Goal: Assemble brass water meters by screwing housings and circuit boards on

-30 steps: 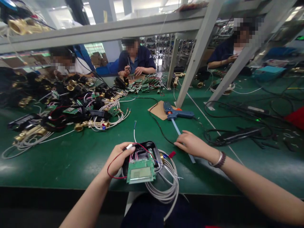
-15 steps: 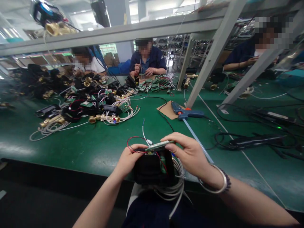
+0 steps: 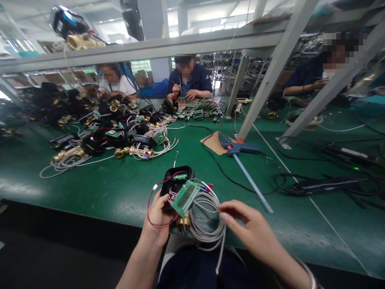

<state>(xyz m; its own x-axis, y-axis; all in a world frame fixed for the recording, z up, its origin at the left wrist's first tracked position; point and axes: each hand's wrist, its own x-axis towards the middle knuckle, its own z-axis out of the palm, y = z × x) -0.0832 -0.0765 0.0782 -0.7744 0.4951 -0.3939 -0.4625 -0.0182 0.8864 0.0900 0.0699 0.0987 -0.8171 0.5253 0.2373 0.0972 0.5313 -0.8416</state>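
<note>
My left hand (image 3: 157,216) grips a black plastic housing (image 3: 176,184) from below, near the table's front edge. A green circuit board (image 3: 186,196) with a small display lies tilted on top of it, with red wires looping to the left. A coil of grey cable (image 3: 207,218) and a brass fitting (image 3: 183,221) hang from the housing. My right hand (image 3: 251,230) hovers just right of the cable coil with its fingers slightly curled and holds nothing.
A blue glue gun (image 3: 237,147) with a long glue stick lies on cardboard beyond. A heap of black housings, brass fittings and wires (image 3: 117,132) fills the left. Black cables (image 3: 319,182) trail on the right. Grey frame posts (image 3: 264,84) stand ahead; three people sit opposite.
The housing was turned so its open side with the board faces up again. My right hand let go of the board and drew back to the right.
</note>
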